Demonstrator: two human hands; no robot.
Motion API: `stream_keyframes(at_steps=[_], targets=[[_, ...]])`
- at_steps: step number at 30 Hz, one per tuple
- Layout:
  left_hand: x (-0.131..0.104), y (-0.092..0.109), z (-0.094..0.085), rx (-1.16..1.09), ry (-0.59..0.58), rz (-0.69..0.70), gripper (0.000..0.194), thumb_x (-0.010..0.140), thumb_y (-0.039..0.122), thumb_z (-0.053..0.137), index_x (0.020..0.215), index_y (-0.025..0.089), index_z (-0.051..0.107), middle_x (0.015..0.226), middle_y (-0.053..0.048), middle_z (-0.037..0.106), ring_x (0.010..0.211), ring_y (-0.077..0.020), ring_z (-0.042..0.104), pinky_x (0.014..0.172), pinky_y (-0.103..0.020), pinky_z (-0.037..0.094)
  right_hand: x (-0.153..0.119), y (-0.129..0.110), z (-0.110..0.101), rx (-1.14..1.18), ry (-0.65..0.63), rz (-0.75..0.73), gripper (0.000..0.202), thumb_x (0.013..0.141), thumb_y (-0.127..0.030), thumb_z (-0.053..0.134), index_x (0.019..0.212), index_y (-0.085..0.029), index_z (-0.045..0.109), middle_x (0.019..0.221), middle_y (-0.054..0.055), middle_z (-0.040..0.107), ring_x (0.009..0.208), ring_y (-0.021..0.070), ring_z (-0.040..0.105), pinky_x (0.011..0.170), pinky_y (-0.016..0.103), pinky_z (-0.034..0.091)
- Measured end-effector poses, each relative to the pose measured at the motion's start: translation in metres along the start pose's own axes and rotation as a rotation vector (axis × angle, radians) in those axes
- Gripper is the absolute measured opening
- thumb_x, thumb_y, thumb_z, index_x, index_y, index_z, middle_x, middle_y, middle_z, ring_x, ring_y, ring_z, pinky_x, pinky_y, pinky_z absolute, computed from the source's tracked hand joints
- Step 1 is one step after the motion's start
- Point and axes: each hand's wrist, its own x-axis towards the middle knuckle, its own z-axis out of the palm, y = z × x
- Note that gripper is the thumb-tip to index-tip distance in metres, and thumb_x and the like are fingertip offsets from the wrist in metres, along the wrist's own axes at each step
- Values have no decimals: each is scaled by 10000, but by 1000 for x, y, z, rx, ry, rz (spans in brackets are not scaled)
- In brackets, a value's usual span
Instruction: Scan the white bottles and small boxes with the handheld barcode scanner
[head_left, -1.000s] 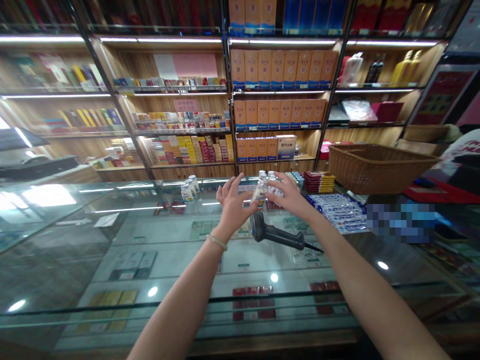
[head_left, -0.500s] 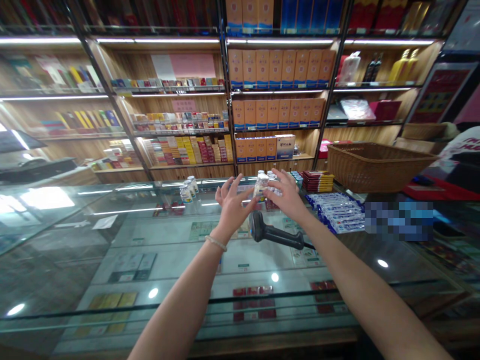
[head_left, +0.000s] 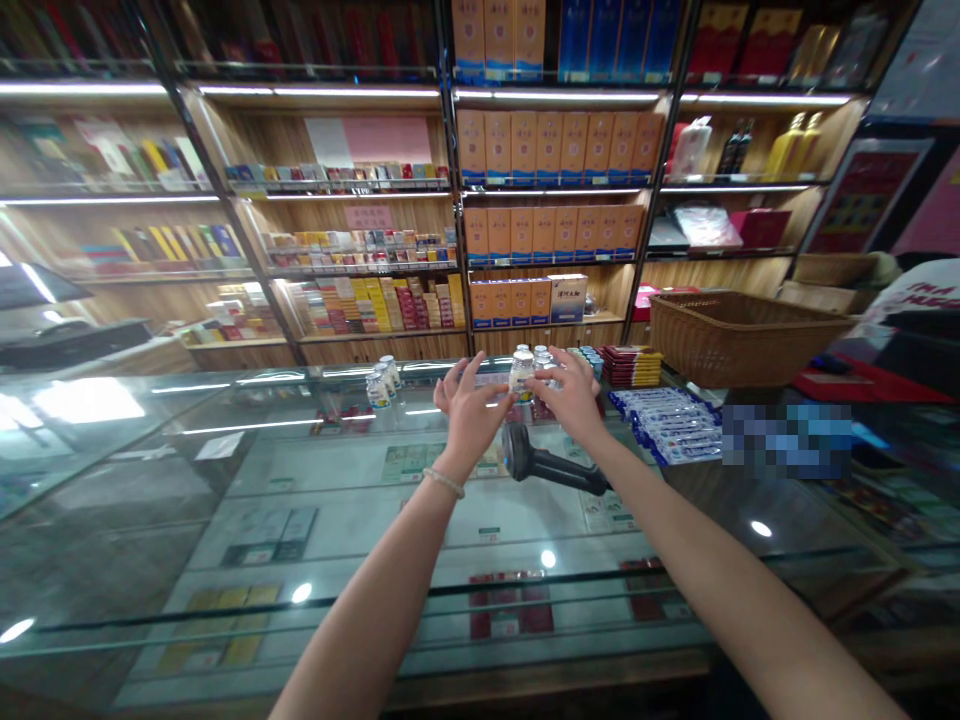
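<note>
Little clear-and-white bottle (head_left: 521,374), pale cap (head_left: 523,349), label (head_left: 523,395) unreadable, left hand (head_left: 472,415) and right hand (head_left: 571,398) fingers both pinching it. White shirt (head_left: 919,285) far right says "I'M A".

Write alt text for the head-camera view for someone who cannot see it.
A person's left hand and right hand have fingertips at a small upright bottle over a glass counter. A black handheld scanner lies nearer, other bottles stand to the left, a wicker basket sits at right, and stocked shelves rise behind.

Right hand (head_left: 571,392) partly blocks rear bottles (head_left: 541,355) near counter's (head_left: 352,540) far edge. Labels (head_left: 379,401) unreadably small. Forearms (head_left: 382,580) cropped at bottom.
</note>
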Motion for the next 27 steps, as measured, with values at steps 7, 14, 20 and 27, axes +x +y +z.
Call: stream_keyframes(at_steps=[7,14,20,27], targets=[[23,-10,-24,51,58,3,125,866,418,758,911,326,829,1551,-17,553,1476,-354,365,1218,-653,217,17,-40,7,-26,3,-43,346,934,-562,636,917,-267,817,1483,79,600,1423,315,403,1178,561,231],[33,-57,-82,151,79,18,135,871,407,748,922,313,830,1560,-22,542,1486,-342,368,1231,-608,245,19,-92,55,44,-61,-73,367,964,-571,586,919,-282,807,1500,52,587,1442,306,376,1178,572,218],[10,-107,-135,253,46,-77,129,860,427,757,892,322,825,1547,-2,553,1503,-331,346,1252,-585,222,-6,-135,108,115,-181,-76,318,968,-527,611,923,-278,803,1516,49,575,1441,296,384,1155,560,257],[-8,-152,-161,294,36,-134,152,852,429,760,948,331,826,1573,11,523,1515,-312,320,1267,-562,231,-27,-157,147,155,-276,-80,160,937,-408,700,973,-297,811,1531,32,565,1447,284,380,1156,544,250]])
